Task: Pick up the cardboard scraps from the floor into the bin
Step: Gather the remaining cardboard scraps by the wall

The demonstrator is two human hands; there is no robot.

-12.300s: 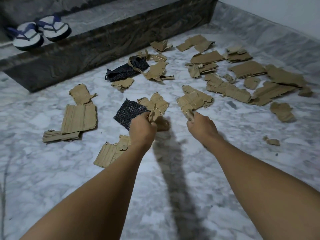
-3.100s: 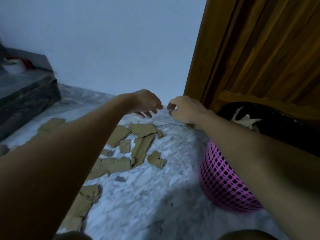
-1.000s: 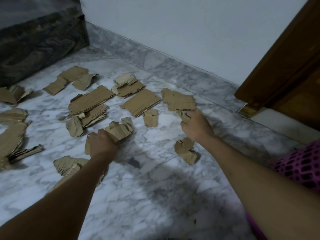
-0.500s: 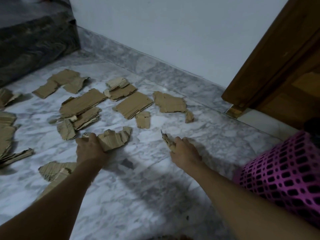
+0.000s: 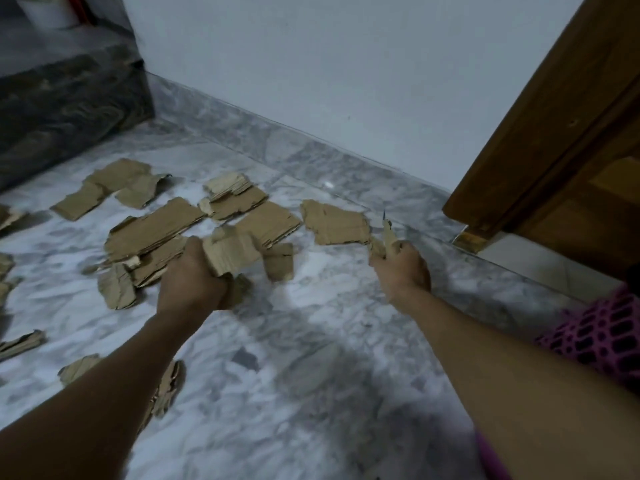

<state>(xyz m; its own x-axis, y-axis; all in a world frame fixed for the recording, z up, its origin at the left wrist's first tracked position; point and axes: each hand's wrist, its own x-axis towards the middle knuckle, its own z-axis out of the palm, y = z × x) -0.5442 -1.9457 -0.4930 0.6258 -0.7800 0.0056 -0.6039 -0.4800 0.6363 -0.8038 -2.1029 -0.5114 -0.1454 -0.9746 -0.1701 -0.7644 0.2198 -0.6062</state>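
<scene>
The view is filled mostly by a grey-veined marble floor, which is bounded from 11 to 1 o'clock by a plain pale wall. A wooden door is seen at 2 o'clock, its lower corner raised just above the floor. A dark stone step is set against the wall at 10 o'clock. At 4 o'clock, part of a pink perforated bin is seen at the frame edge, behind the right forearm. Torn cardboard scraps are strewn over the floor from 8 to 12 o'clock, several overlapped in loose heaps, and one broad piece is laid flat near 12 o'clock, well apart from the bin. A few more pieces are partly hidden under the left forearm at 7 o'clock. The left hand is held above the floor near the centre, slightly toward 10 o'clock, and is clenched round a folded scrap, blurred at its edges. The right hand is held toward 1 o'clock, just beside the broad piece, and a thin scrap is gripped in its curled fingers, with its torn end pointed upward.
</scene>
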